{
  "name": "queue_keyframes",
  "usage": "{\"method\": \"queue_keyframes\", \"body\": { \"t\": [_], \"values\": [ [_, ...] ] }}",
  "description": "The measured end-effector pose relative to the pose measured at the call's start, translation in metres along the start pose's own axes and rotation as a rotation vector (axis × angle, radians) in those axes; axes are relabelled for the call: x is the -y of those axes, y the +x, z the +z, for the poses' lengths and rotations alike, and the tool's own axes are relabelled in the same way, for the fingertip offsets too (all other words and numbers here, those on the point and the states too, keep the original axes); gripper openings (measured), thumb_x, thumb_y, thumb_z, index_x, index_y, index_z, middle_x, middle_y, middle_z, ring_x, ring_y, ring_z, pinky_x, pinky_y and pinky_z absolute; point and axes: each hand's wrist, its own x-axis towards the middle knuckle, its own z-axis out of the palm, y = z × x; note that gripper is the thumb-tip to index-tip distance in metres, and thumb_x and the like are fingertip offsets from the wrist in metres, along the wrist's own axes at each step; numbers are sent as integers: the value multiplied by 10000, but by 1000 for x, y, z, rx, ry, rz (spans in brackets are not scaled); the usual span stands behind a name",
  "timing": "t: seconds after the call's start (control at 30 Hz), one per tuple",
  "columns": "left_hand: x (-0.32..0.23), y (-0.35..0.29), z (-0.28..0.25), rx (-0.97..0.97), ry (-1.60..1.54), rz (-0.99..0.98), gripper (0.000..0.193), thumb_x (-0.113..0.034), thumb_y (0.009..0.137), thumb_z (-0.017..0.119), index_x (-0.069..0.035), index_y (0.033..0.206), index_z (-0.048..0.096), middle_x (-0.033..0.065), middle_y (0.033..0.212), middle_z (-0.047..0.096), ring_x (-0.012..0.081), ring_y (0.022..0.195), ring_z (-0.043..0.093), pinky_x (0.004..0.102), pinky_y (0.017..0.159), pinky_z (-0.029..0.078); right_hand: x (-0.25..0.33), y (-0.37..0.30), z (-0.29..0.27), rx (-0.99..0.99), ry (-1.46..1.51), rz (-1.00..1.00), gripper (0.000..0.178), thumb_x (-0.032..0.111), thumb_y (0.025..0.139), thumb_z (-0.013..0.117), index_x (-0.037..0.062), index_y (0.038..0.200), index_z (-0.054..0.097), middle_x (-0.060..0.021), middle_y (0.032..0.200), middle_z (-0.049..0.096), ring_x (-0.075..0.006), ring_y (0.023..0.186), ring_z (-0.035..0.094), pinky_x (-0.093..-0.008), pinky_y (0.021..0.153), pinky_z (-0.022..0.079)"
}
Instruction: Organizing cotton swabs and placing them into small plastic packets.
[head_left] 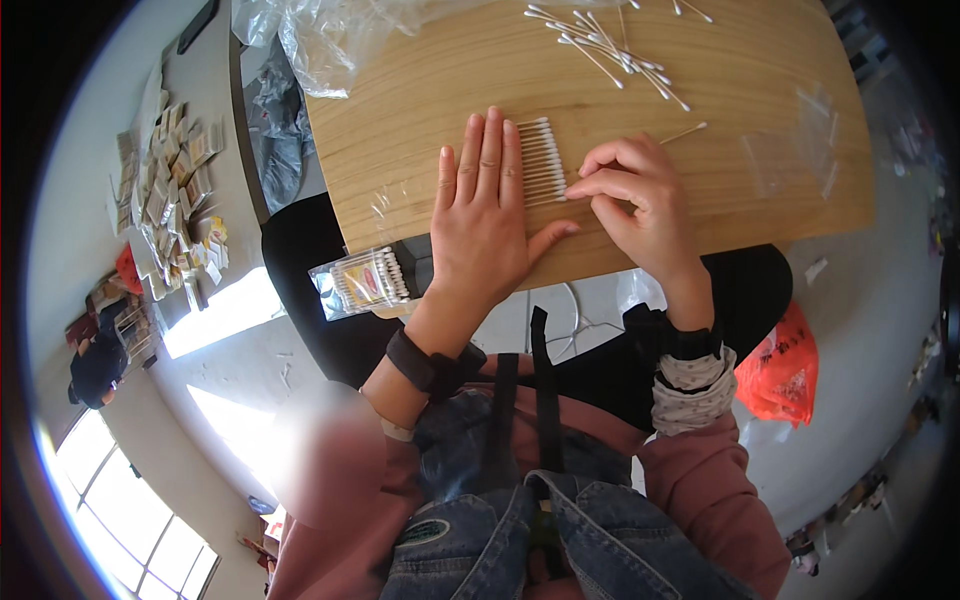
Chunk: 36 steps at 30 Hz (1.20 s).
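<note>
Person at a wooden table (455, 75), sorting hand and working hand side by side, as I see them from here. The left hand (482, 190) is open and flat, palm down, its fingers together and pointing away from the body, its thumb spread toward the right. Just beside its index finger lies a row of cotton swabs (543, 160), set parallel one above another, white heads in line at their right ends; their left ends run to the hand and are hidden there. The right hand (630, 190) is curled, an index fingertip at the head of the swab nearest the body; whether finger and thumb grip it, I cannot tell. A single swab (685, 132) sticks out beyond the knuckles of this hand, its near end hidden.

Farther across the table, a loose pile of swabs (610, 50) lies crossed at various angles. A clear packet of swabs (365, 280) rests at the near left corner, by the left wrist. Crumpled clear plastic (335, 45) covers the far left corner; thin clear bags (815, 140) lie toward the right edge. On a second table to the left is a heap of small packs (175, 190). A red bag (780, 370) stands low at the person's right.
</note>
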Motion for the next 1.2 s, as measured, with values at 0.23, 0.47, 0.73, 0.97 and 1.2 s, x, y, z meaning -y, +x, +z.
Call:
{"method": "queue_keyframes", "body": {
  "t": [0.23,0.47,0.73,0.97,1.2],
  "values": [
    [0,0,2,-12,-32,-1,1071,-717,833,559,72,1517,321,211,1612,291,340,1521,230,500,1221,179,-4,0,-1,27,-17,-58,173,-74,706,677,85,754,725,-2,860,630,-228,871,585,-344,770,472],
    [0,-1,1,-7,-36,-7,1056,-715,852,539,70,1522,313,206,1619,278,331,1528,212,487,1227,173,-5,0,7,-63,68,57,209,-102,711,650,79,776,731,-23,869,630,-236,877,589,-353,779,478],
    [1,0,2,-15,-60,0,1017,-688,882,530,72,1522,310,208,1620,275,330,1529,207,484,1230,170,-4,1,5,-19,-42,7,200,-108,725,635,62,771,730,-40,898,633,-218,896,598,-332,755,486],
    [1,-1,0,-27,-87,0,1014,-656,896,556,70,1539,259,216,1618,269,346,1522,219,490,1220,189,-4,5,8,-60,-25,23,198,-100,732,636,68,784,726,-37,900,640,-222,899,601,-330,780,487],
    [0,-1,-1,-30,-101,-4,994,-644,901,559,69,1532,277,215,1618,270,345,1522,219,489,1221,189,-7,7,7,-11,-93,-20,213,-104,748,625,73,804,729,-36,913,645,-228,920,596,-334,793,490]
  ]
}}
